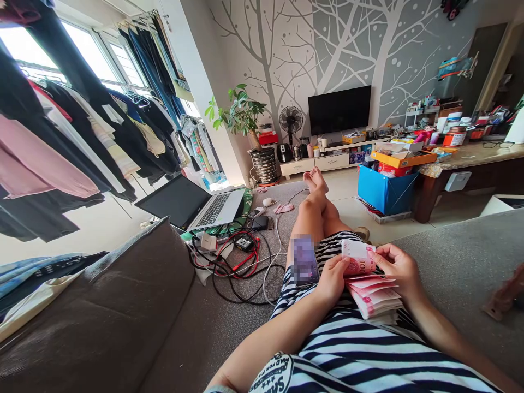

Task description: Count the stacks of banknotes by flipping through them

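Note:
A thick stack of pink 100 banknotes [370, 295] is over my lap, its lower ends fanned apart. My left hand [334, 275] grips the stack at its left side, thumb on top. With thumb and fingers, my right hand [396, 267] pinches the right edge of a raised banknote [357, 257], whose printed 100 shows. Left of my left hand, a phone [305, 265] lies on my thigh, its screen partly blurred out. Beneath the notes is striped navy and white clothing [347, 344].
Left of my legs, tangled cables [245, 273] and an open laptop [204, 207] lie on the grey sofa [229, 322]. A blue storage box [382, 191] stands beside a cluttered table [478, 158]. A television [339, 112] is at the far wall.

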